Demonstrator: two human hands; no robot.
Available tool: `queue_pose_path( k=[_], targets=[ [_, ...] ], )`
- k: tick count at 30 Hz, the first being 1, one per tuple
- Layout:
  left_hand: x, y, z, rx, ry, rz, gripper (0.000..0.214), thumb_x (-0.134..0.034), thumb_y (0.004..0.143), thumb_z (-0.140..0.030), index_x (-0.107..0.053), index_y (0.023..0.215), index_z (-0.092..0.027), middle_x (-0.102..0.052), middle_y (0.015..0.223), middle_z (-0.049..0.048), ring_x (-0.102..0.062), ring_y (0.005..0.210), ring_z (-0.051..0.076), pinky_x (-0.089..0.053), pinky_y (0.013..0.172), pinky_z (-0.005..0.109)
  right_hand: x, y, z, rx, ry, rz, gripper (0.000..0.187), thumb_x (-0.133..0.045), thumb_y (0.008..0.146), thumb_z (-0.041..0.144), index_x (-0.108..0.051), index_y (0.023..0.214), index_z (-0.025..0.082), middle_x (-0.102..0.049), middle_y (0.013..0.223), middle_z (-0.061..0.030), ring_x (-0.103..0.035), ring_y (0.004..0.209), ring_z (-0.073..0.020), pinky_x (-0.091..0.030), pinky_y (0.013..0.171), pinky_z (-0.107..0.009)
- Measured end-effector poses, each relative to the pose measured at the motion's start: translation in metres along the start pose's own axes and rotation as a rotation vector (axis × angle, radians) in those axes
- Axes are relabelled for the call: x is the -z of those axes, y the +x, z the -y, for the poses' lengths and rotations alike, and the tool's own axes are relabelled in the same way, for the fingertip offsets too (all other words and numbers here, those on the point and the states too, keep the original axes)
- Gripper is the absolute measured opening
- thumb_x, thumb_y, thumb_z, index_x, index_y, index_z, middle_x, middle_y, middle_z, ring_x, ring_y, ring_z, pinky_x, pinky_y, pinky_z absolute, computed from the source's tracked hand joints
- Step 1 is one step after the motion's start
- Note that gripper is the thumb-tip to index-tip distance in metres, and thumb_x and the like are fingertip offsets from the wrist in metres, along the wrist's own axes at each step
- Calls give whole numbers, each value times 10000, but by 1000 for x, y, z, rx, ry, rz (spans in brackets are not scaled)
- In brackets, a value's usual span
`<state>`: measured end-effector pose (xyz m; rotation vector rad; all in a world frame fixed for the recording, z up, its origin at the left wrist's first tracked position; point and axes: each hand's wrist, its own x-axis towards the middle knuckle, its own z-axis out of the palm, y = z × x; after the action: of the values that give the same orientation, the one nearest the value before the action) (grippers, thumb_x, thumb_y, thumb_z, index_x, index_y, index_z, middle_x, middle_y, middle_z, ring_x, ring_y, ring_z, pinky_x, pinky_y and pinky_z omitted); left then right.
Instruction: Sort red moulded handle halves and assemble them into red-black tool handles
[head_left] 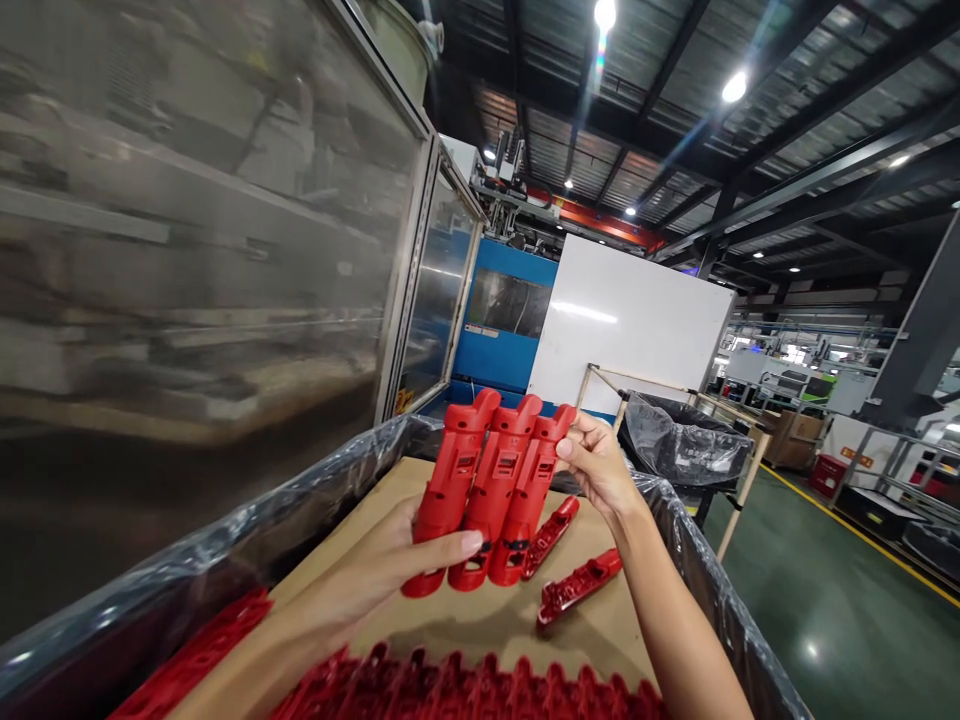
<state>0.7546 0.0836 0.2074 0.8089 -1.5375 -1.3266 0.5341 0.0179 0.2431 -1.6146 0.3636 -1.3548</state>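
Observation:
Three red moulded plastic housings (499, 470) are held side by side in the air, tilted, their hooked ends up. My left hand (420, 545) is closed on their lower left part, its thumb across the front. At the upper right, my right hand (592, 460) grips the rightmost housing with its thumb in front; its other fingers are partly hidden behind. Beneath them, two more red housings (577, 590) lie hollow side up on a brown cardboard sheet (420, 640). Rows of red housings (465, 690) fill the near side of the bin.
The bin's walls (705, 560) are lined with dark plastic film. A metal-framed machine guard (405, 260) rises close on the left. Behind stand a white board (630, 310) and another film-lined bin (682, 440). Green floor (810, 600) runs along the right.

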Motion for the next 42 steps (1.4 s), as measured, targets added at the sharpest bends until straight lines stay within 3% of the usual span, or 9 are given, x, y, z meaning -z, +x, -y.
queue_pose_path(
  k=[9, 14, 20, 27, 35, 38, 42],
  targets=[
    [8, 2, 2, -1, -26, -16, 411, -789, 650, -450, -658, 959, -212, -717, 829, -18, -581, 782, 196, -432, 756, 300, -12, 6, 17, 42, -11, 105, 253, -849, 712, 343, -709, 887, 224, -731, 698, 51, -659, 573, -64, -559, 606, -143],
    [14, 7, 8, -12, -23, 7, 426, -801, 624, -491, -659, 898, -196, -709, 703, -23, -587, 678, 187, -409, 650, 285, -15, 12, 20, 17, -34, 109, 284, -856, 694, 357, -691, 883, 223, -719, 673, 59, -654, 561, -70, -563, 605, -161],
    [17, 6, 6, -9, -50, -4, 451, -794, 663, -472, -661, 1001, -204, -734, 877, -1, -606, 820, 197, -433, 770, 303, -21, 20, 29, -30, -65, 113, 348, -879, 648, 388, -680, 868, 205, -719, 667, 44, -670, 572, -95, -569, 596, -187],
    [10, 1, -4, -18, -76, -13, 438, -829, 608, -457, -685, 919, -184, -722, 814, 19, -587, 758, 204, -427, 729, 313, -25, 20, 43, -55, -101, 129, 344, -866, 665, 405, -677, 883, 218, -731, 699, 43, -685, 595, -103, -567, 591, -188],
    [-18, -2, -21, -94, -73, 13, 479, -836, 594, -426, -662, 981, -203, -722, 889, 41, -601, 844, 233, -446, 774, 342, -17, -12, 80, -43, -182, 94, 360, -860, 675, 406, -683, 917, 206, -754, 746, 4, -708, 658, -138, -597, 687, -252],
    [-38, -5, -33, -74, -51, 71, 444, -828, 580, -424, -675, 921, -184, -721, 870, 55, -616, 869, 257, -455, 813, 373, -10, -33, 99, 10, -187, 53, 336, -857, 682, 404, -678, 884, 205, -753, 743, -3, -704, 641, -139, -585, 658, -240],
    [-76, -8, -43, -65, -52, 135, 510, -811, 582, -413, -653, 1008, -182, -730, 938, 59, -634, 899, 264, -478, 828, 383, 7, -68, 127, 71, -214, -21, 312, -841, 703, 411, -677, 880, 213, -742, 719, 7, -688, 599, -137, -583, 630, -250]
  ],
)
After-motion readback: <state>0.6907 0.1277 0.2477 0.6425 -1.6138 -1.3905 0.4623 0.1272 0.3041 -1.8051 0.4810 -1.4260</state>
